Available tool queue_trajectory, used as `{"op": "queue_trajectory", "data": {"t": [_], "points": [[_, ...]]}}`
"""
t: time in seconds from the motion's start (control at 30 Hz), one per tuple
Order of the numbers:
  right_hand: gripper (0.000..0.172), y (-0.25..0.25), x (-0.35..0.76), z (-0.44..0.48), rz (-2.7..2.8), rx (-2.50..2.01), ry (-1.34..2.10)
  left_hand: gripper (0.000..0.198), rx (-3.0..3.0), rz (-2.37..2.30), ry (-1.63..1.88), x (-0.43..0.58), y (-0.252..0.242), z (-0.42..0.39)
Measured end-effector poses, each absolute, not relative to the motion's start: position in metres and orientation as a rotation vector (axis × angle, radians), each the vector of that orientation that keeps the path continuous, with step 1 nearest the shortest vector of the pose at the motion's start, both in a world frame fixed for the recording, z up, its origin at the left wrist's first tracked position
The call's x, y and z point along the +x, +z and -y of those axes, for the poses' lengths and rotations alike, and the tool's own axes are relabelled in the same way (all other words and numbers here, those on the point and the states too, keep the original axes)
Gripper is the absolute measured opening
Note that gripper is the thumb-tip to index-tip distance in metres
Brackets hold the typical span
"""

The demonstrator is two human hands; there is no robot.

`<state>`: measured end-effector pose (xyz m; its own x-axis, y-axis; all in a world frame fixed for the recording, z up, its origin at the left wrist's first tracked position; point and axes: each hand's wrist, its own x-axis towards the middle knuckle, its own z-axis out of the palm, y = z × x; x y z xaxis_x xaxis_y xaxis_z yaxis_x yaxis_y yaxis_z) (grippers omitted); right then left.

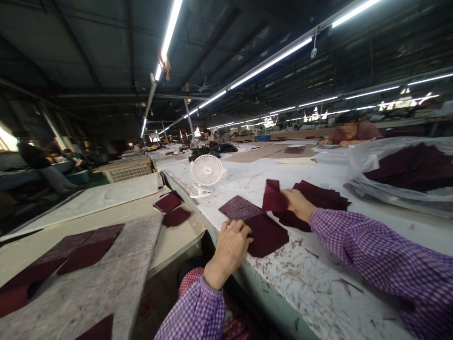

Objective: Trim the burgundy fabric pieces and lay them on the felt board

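Note:
My right hand (299,204) pinches a small maroon fabric piece (273,196), raised with one corner up above the white table. Behind and under that hand spreads a pile of maroon fabric pieces (322,194). My left hand (231,243) is at the table's near edge, its bent fingers closed on the left side of a flat maroon fabric panel (267,235). Attached or laid along the panel's far side is a speckled greyish-maroon piece (239,208); I cannot tell which. The fingertips of my left hand are partly hidden.
A white fan (206,171) stands by the table edge. Maroon cloth fills a clear plastic bag (361,182) on the right. To the left, a lower board (138,236) carries more maroon pieces (90,250). Thread scraps litter the table (300,278). A person (354,128) leans across the far side.

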<state>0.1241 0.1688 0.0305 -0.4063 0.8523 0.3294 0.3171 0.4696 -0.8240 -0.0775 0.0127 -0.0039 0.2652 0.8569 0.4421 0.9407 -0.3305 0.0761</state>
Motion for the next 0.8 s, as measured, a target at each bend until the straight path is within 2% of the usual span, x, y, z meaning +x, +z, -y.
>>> {"op": "queue_trajectory", "data": {"t": [0.1,0.17,0.23,0.37,0.4,0.43,0.5,0.6,0.73,0.8], "points": [[0.022,0.051,0.150,-0.186,1.820,-0.999,0.809,0.012,-2.381,1.690,-0.705,-0.080,-0.001,-0.013],[0.024,0.064,0.163,-0.181,1.869,-0.967,0.778,0.019,-2.375,1.705,-0.945,-0.078,0.004,-0.012],[0.022,0.074,0.166,-0.159,2.024,-0.908,0.734,0.031,-2.339,1.796,-1.439,-0.073,0.012,-0.009],[0.005,0.078,0.146,-0.088,2.422,-0.756,0.573,0.058,-2.365,2.051,-2.803,-0.060,0.022,0.000],[0.003,0.077,0.139,-0.072,2.549,-0.667,0.389,0.059,-2.360,2.095,-3.013,-0.057,0.021,0.003],[0.006,0.076,0.134,-0.059,2.645,-0.606,0.255,0.058,-2.335,2.140,-3.117,-0.054,0.019,0.005],[0.011,0.073,0.128,-0.044,2.802,-0.458,0.250,0.055,-2.220,2.185,-3.135,-0.051,0.014,0.009],[0.017,0.073,0.132,-0.048,2.707,-0.446,0.488,0.048,-2.178,2.048,-3.144,-0.049,0.010,0.015],[0.057,0.071,0.145,-0.073,2.543,-0.697,0.884,0.040,-2.302,1.886,-3.215,-0.049,0.016,0.027],[0.062,0.068,0.148,-0.080,2.526,-0.728,1.214,0.040,-2.300,1.815,-3.255,-0.049,0.018,0.033]]}}
